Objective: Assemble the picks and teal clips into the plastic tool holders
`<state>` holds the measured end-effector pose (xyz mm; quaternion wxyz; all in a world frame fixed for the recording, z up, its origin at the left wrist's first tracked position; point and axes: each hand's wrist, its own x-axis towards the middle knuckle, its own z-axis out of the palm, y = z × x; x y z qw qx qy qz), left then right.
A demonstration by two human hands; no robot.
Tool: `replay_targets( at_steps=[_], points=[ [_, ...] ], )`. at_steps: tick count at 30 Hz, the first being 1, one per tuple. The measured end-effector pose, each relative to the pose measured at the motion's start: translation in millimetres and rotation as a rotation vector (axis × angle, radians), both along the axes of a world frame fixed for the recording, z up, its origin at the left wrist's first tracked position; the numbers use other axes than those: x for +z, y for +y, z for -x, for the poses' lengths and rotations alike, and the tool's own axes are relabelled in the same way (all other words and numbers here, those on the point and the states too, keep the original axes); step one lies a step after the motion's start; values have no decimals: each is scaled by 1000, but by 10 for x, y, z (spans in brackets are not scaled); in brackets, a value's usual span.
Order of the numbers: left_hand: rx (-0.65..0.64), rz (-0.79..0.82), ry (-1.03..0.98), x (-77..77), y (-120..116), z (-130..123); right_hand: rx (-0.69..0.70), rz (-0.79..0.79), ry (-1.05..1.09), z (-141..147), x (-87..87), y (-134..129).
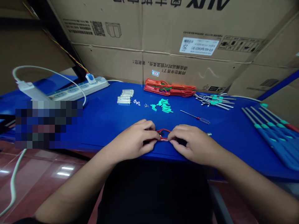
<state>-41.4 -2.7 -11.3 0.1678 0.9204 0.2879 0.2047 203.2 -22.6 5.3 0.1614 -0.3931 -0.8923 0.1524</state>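
Near the table's front edge, a red plastic lighter shell [165, 131] lies between my two hands, with a dark part inside and its finger loop facing away from me. My left hand [143, 137] pinches the shell's left part between thumb and fingers. On the other side my right hand [192, 141] has thumb and index finger closed at the shell's right part. Both hands cover much of the shell. A small metal piece [209, 134] lies just beyond my right hand. Farther off, a screwdriver [202, 119] with a clear red handle rests on the blue table [100, 124].
Beyond my hands are clear fuel tanks [124, 99], small pink parts [136, 102], green triggers [165, 106], red and orange shells [169, 89] and metal tubes [220, 102] with wires. Blue lighters [274, 135] lie right, a power strip [79, 90] left. A cardboard wall [126, 62] closes the back.
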Motion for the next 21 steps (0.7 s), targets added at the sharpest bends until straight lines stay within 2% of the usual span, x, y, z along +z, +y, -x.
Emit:
replay_targets(
  at_steps=[7,13,21],
  points=[
    [4,19,-20,9,7,1,-89,-28,-58,-59,7,-54],
    [2,27,-4,25,4,-2,-77,-19,-109,-81,18,-64],
    [-27,38,11,38,18,15,-41,-128,-218,-32,73,-13]
  ],
)
